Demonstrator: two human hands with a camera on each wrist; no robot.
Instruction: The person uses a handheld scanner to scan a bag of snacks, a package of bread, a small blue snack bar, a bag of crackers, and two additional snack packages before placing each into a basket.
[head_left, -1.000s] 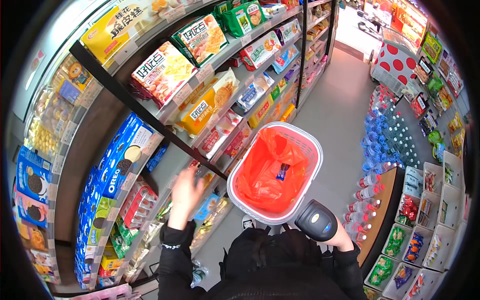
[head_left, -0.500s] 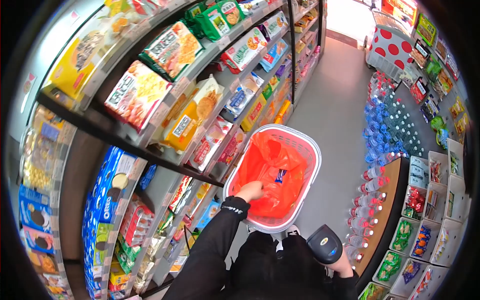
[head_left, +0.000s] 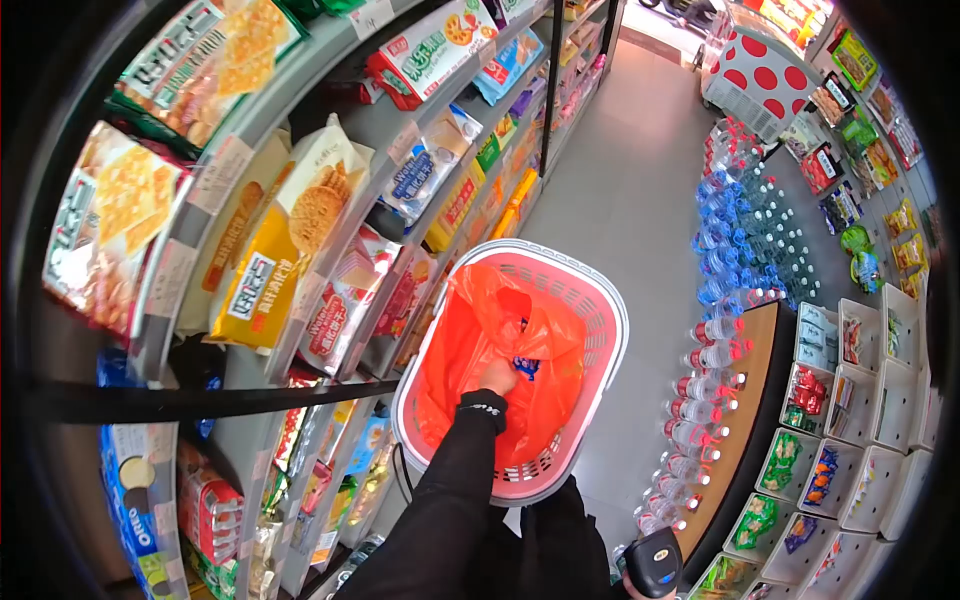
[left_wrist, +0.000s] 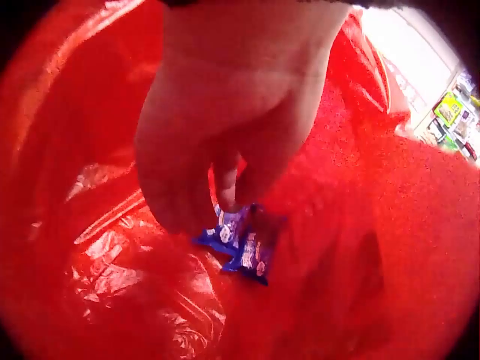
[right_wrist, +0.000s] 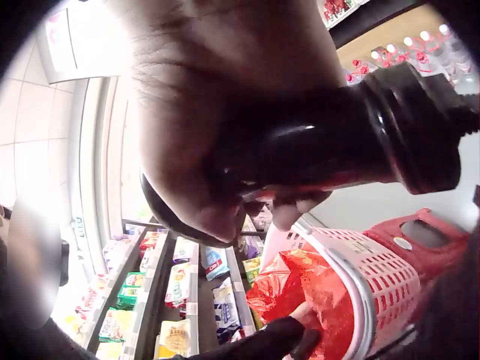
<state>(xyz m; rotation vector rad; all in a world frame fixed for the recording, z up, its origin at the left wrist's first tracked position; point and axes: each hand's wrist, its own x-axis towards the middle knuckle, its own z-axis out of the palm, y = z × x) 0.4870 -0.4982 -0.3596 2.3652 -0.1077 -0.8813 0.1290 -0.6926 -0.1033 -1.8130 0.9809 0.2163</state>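
My left hand [head_left: 498, 377] is down inside a red plastic bag [head_left: 553, 400] that lines a pink-and-white shopping basket [head_left: 602, 315]. Its fingers pinch at small blue-purple snack packets [left_wrist: 253, 253]; two overlap below the fingertips in the left wrist view, and part of them is hidden by the hand. My right hand [right_wrist: 232, 67] grips a black handheld barcode scanner [right_wrist: 322, 142] by its handle. In the head view the scanner's head [head_left: 655, 560] shows at the bottom, to the right of the basket.
Shelves of biscuits, including a yellow biscuit pack [head_left: 285, 245], rise close on the left behind a black post [head_left: 230, 402]. Water bottles [head_left: 705, 410] line the right side, beside a wooden ledge [head_left: 745, 400] and bins of small snacks [head_left: 783, 460]. A dotted freezer [head_left: 755, 75] stands farther up the aisle.
My left hand has moved from beside the shelves into the bag, reaching the packets. The scanner in my right hand has moved lower in the head view. The camera has moved closer to the shelves.
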